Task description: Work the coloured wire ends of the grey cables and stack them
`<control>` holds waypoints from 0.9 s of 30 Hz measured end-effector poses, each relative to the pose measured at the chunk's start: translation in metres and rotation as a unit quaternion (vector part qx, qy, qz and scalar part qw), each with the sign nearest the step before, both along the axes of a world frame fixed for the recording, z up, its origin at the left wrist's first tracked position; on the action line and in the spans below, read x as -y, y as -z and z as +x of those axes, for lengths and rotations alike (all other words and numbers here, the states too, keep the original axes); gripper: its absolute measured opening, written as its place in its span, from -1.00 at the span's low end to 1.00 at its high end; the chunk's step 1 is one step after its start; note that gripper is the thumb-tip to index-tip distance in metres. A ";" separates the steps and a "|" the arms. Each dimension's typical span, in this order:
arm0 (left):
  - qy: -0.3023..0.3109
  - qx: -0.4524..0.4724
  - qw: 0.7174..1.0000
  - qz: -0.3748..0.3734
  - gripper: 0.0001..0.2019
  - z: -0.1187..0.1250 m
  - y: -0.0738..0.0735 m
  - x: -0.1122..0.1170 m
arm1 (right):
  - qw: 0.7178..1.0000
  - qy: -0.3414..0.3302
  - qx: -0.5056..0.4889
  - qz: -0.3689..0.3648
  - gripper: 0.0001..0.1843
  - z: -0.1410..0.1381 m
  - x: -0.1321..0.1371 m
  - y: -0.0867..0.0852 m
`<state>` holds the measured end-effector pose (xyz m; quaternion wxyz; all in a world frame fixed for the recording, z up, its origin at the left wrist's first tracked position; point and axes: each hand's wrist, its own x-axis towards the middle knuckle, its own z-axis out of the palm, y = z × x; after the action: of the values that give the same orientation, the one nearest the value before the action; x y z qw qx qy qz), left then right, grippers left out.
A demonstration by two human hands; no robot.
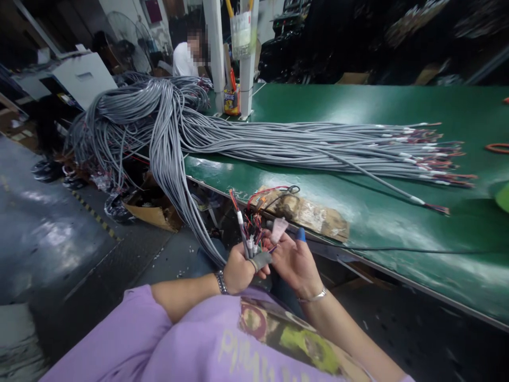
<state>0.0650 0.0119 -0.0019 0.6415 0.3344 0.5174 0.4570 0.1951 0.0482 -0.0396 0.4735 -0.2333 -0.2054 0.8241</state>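
My left hand (237,271) is closed round the end of a bundle of grey cables (194,217) in front of my body. Grey tape or a sleeve covers the thumb. Above that fist stick up the stripped ends with white collars and thin coloured wires (256,225). Palm up, my right hand (296,265) is just right of these wires, its thumb in a blue finger cot (301,234) stretched out. Pale wrapping (279,229) covers one of its fingers. Its fingertips reach the wires, and I see nothing gripped in them.
More grey cables (278,139) lie along the green table (382,106), draped over its left end. A taped cardboard-like block (318,215) with red and black leads sits at the near edge. White posts (214,58) rise behind. A person in white (183,59) is farther back.
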 end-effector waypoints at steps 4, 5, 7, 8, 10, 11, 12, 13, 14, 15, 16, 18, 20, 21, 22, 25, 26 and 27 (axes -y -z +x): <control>0.014 -0.018 1.000 0.004 -0.55 -0.006 0.005 0.005 | 0.993 -0.011 0.088 0.074 -0.42 -0.003 0.024 -0.006; 0.015 -0.020 1.000 0.005 -0.55 -0.007 0.007 0.006 | 0.989 -0.007 0.119 0.088 -0.46 -0.005 0.029 -0.008; 0.019 -0.025 0.999 0.008 -0.55 -0.008 0.009 0.008 | 0.977 0.015 0.188 0.102 -0.55 -0.006 0.035 -0.012; 0.022 -0.028 0.999 0.009 -0.55 -0.009 0.009 0.008 | 0.969 0.029 0.220 0.105 -0.58 -0.006 0.036 -0.013; 0.032 -0.033 0.999 0.006 -0.55 -0.010 0.010 0.008 | 0.954 0.047 0.274 0.110 -0.61 -0.004 0.036 -0.015; 0.042 -0.035 0.999 0.005 -0.55 -0.011 0.010 0.007 | 0.948 0.050 0.294 0.116 -0.61 -0.003 0.035 -0.015; 0.058 -0.034 0.998 0.002 -0.54 -0.013 0.009 0.006 | 0.942 0.046 0.308 0.126 -0.61 -0.001 0.034 -0.017; 0.081 -0.031 0.996 -0.002 -0.54 -0.014 0.009 0.005 | 0.938 0.032 0.315 0.139 -0.62 0.001 0.032 -0.018; 0.108 -0.026 0.994 -0.007 -0.53 -0.015 0.008 0.004 | 0.936 0.011 0.317 0.155 -0.63 0.002 0.030 -0.021; 0.139 -0.020 0.990 -0.014 -0.52 -0.017 0.007 0.003 | 0.933 -0.015 0.315 0.172 -0.65 0.004 0.029 -0.024; 0.167 -0.014 0.986 -0.020 -0.51 -0.018 0.006 0.002 | 0.931 -0.041 0.310 0.189 -0.66 0.005 0.027 -0.028; 0.196 -0.008 0.980 -0.026 -0.51 -0.021 0.003 0.001 | 0.928 -0.077 0.299 0.210 -0.68 0.005 0.025 -0.035; 0.182 -0.011 0.983 -0.021 -0.51 -0.021 0.000 0.001 | 0.931 -0.080 0.293 0.205 -0.67 0.004 0.024 -0.041; 0.167 -0.013 0.986 -0.016 -0.51 -0.021 -0.001 0.002 | 0.933 -0.070 0.293 0.195 -0.66 0.002 0.025 -0.042; 0.152 -0.015 0.988 -0.011 -0.51 -0.021 -0.001 0.003 | 0.936 -0.055 0.296 0.184 -0.64 0.001 0.025 -0.043; 0.117 -0.020 0.993 -0.003 -0.50 -0.020 0.001 0.005 | 0.938 -0.009 0.308 0.162 -0.60 -0.003 0.028 -0.039; 0.107 -0.021 0.994 -0.002 -0.50 -0.020 0.003 0.005 | 0.938 0.002 0.309 0.157 -0.60 -0.004 0.029 -0.037; 0.096 -0.022 0.995 0.000 -0.49 -0.020 0.005 0.005 | 0.939 0.012 0.309 0.151 -0.59 -0.005 0.030 -0.035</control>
<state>0.0452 0.0070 -0.0074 0.6709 0.3930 0.4968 0.3855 0.1902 0.0185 -0.0043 0.4260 -0.4044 -0.4608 0.6653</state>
